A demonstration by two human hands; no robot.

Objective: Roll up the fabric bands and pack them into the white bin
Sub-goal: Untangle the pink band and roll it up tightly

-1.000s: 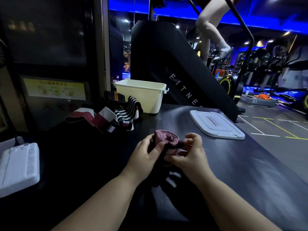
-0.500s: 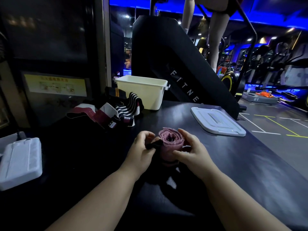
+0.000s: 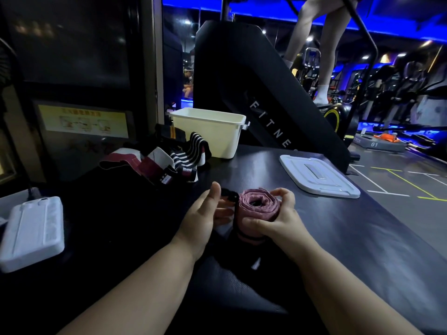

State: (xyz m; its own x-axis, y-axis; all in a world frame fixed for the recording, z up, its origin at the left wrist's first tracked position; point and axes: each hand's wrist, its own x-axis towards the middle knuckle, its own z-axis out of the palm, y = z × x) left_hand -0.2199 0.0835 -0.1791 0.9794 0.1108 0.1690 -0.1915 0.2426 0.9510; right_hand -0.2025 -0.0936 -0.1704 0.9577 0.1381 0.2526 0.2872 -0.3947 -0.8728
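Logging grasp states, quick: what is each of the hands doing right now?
Left hand: at the black tail end; whether it pinches cannot be told.
Right hand: closed, gripping the pink band roll.

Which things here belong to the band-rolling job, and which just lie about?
Job: pink rolled band, pile of loose bands, white bin, white lid.
Lying about: white flat case, yellow sign, stair machine.
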